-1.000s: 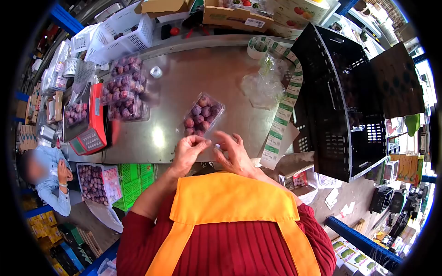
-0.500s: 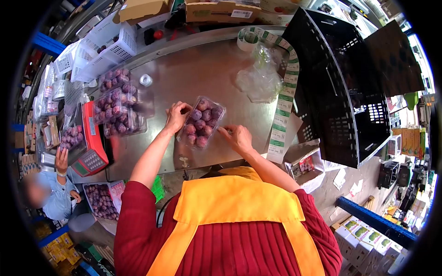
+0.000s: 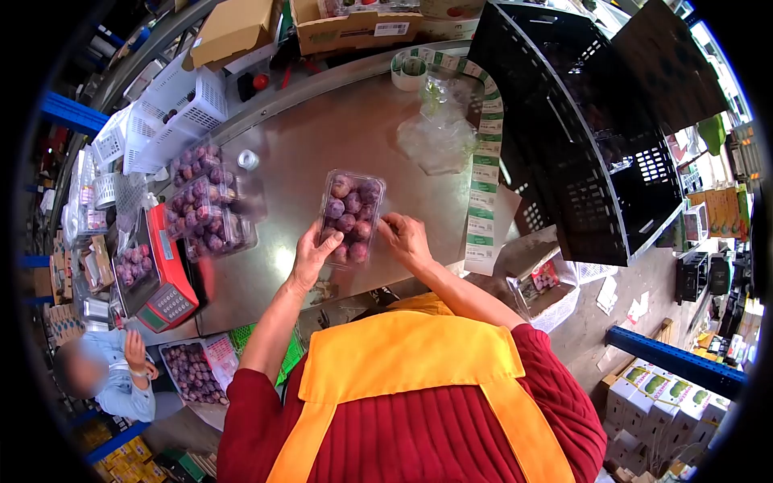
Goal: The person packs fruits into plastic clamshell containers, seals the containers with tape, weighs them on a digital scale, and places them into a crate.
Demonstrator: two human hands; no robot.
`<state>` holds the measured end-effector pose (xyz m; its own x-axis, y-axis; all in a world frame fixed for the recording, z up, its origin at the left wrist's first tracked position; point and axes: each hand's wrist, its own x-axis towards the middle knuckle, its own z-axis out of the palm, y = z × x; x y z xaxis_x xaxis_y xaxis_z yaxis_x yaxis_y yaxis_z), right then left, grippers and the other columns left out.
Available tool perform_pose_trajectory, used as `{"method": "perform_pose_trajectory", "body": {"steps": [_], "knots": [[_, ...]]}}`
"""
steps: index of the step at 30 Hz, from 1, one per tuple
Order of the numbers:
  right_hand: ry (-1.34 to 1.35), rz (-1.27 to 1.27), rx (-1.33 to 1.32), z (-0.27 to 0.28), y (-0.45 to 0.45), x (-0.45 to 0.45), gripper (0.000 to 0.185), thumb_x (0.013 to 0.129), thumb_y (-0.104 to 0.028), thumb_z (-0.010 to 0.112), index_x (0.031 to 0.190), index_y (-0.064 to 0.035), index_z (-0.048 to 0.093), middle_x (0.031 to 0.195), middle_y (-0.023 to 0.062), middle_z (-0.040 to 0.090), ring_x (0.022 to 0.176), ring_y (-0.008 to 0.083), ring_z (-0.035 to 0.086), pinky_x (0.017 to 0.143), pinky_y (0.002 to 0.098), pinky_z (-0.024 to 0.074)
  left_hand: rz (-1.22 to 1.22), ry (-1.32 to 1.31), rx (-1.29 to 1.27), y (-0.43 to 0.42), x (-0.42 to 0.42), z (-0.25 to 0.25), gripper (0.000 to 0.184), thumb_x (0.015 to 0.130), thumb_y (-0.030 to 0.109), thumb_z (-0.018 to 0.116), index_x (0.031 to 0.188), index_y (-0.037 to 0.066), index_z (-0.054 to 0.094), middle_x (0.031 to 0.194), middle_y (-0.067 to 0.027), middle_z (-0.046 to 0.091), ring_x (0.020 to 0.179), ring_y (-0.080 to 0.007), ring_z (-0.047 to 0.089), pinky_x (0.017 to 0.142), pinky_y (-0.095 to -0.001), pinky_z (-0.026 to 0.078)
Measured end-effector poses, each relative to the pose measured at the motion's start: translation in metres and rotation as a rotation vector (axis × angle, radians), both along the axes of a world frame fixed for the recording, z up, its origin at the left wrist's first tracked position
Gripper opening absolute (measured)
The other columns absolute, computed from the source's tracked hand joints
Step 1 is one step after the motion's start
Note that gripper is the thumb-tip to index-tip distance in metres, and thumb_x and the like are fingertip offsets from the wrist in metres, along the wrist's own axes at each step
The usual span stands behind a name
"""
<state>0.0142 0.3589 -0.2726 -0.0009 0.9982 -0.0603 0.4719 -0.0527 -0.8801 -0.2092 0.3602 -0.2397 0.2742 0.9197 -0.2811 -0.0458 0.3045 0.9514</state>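
A clear plastic punnet of plums point(image 3: 352, 216) sits on the steel table in front of me. My left hand point(image 3: 316, 251) grips its lower left side, with the thumb over the plums at the near end. At the punnet's right edge, my right hand point(image 3: 407, 239) has curled fingers closed against the side; the fingertips are partly hidden. Further left stand several more filled punnets point(image 3: 205, 211), some stacked, beside a red scale point(image 3: 171, 278) with a punnet of plums point(image 3: 134, 264) on it.
A strip of green-and-white labels point(image 3: 483, 193) and crumpled clear plastic bags point(image 3: 437, 138) lie to the right. Black crates point(image 3: 564, 137) stand beyond them. A tape roll point(image 3: 248, 159) is near the stacked punnets. A co-worker point(image 3: 121, 374) sits at the lower left beside a crate of plums point(image 3: 193, 372).
My left hand has moved from the punnet's upper left to its lower left side and taken hold. The punnet has turned straighter. The co-worker's hand has drawn back from the scale.
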Motion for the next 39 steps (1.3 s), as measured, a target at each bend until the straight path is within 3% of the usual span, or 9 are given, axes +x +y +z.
{"method": "perform_pose_trajectory", "body": {"steps": [4,8,13,17,22,24,27,34,39], "knots": [[0.118,0.111,0.101,0.066,-0.002,0.023,0.033,0.091,-0.039,0.066,0.103,-0.0086,0.063,0.067,0.0059,0.063,0.073,0.0254,0.064,0.098,0.0448,0.0367,0.126,-0.488,-0.261,-0.021,0.007,0.032,0.043,0.099,0.031,0.055,0.132,0.004,0.052,0.121,-0.0073,0.063,0.111,-0.0188,0.061,0.097,-0.0399,0.05],[0.091,0.189,0.202,0.105,-0.021,0.068,0.051,0.087,-0.043,0.07,0.118,-0.0067,0.052,0.099,0.0099,0.064,0.093,0.0221,0.061,0.086,0.0375,0.0465,0.27,-0.785,-0.498,-0.052,0.014,0.048,0.048,0.102,0.042,0.043,0.132,0.007,0.055,0.122,-0.0137,0.065,0.117,-0.0304,0.06,0.095,-0.058,0.049],[0.523,0.19,-0.074,0.091,-0.03,0.096,0.074,0.075,-0.05,0.08,0.126,-0.0058,0.051,0.086,0.0061,0.062,0.083,0.0146,0.06,0.079,0.0309,0.0458,-0.032,-1.307,-0.528,-0.065,0.07,0.091,0.081,0.082,0.037,0.071,0.149,0.015,0.033,0.156,-0.012,0.027,0.104,-0.0305,0.055,0.085,-0.0402,0.049],[0.984,0.435,-0.091,0.087,-0.015,0.077,0.077,0.071,-0.043,0.085,0.13,-0.0037,0.055,0.096,0.0042,0.065,0.083,0.0071,0.056,0.078,0.026,0.0455,-0.407,-1.199,-0.868,-0.06,0.083,0.098,0.071,0.084,0.04,0.069,0.143,0.013,0.04,0.147,-0.0111,0.036,0.108,-0.0333,0.053,0.096,-0.0448,0.043],[1.155,0.704,-0.327,0.116,-0.019,0.096,0.05,0.079,-0.032,0.081,0.114,0.0005,0.066,0.082,0.0012,0.069,0.066,0.0061,0.061,0.07,0.0245,0.0522,-0.335,-0.677,-0.555,-0.07,0.098,0.138,0.065,0.092,0.047,0.057,0.14,0.006,0.042,0.136,-0.0126,0.049,0.114,-0.0331,0.056,0.1,-0.0459,0.045],[1.016,0.546,-0.265,0.115,-0.021,0.093,0.049,0.077,-0.037,0.082,0.109,-0.002,0.07,0.082,-0.0009,0.069,0.068,0.0046,0.057,0.063,0.0217,0.0456,-0.138,-0.367,-0.342,-0.077,0.077,0.127,0.062,0.095,0.051,0.051,0.139,0.007,0.044,0.132,-0.0116,0.051,0.114,-0.0332,0.057,0.101,-0.0471,0.045],[0.857,0.435,-0.315,0.115,-0.024,0.097,0.056,0.072,-0.049,0.083,0.105,-0.0049,0.073,0.083,-0.0029,0.068,0.07,0.0048,0.052,0.059,0.0219,0.04,0.09,-0.578,-0.255,-0.061,0.09,0.15,0.079,0.094,0.066,0.043,0.139,0.002,0.043,0.134,-0.014,0.055,0.121,-0.0253,0.056,0.103,-0.0408,0.046],[0.407,0.253,-0.228,0.115,-0.027,0.112,0.068,0.076,-0.063,0.074,0.097,0.0004,0.062,0.067,0.0059,0.062,0.061,0.0115,0.058,0.058,0.0284,0.0472,-0.019,-0.262,-0.289,-0.057,0.094,0.14,0.063,0.088,0.044,0.065,0.129,-0.001,0.05,0.121,-0.0106,0.06,0.107,-0.0182,0.061,0.093,-0.0339,0.052],[0.515,0.478,-0.208,0.13,-0.026,0.148,0.043,0.09,-0.046,0.069,0.099,-0.0037,0.068,0.072,0.0008,0.063,0.066,0.0063,0.057,0.06,0.0236,0.044,-0.093,-0.253,-0.291,-0.049,0.089,0.129,0.065,0.086,0.042,0.067,0.13,-0.001,0.047,0.119,-0.0082,0.059,0.106,-0.0159,0.06,0.091,-0.0317,0.052]]}}
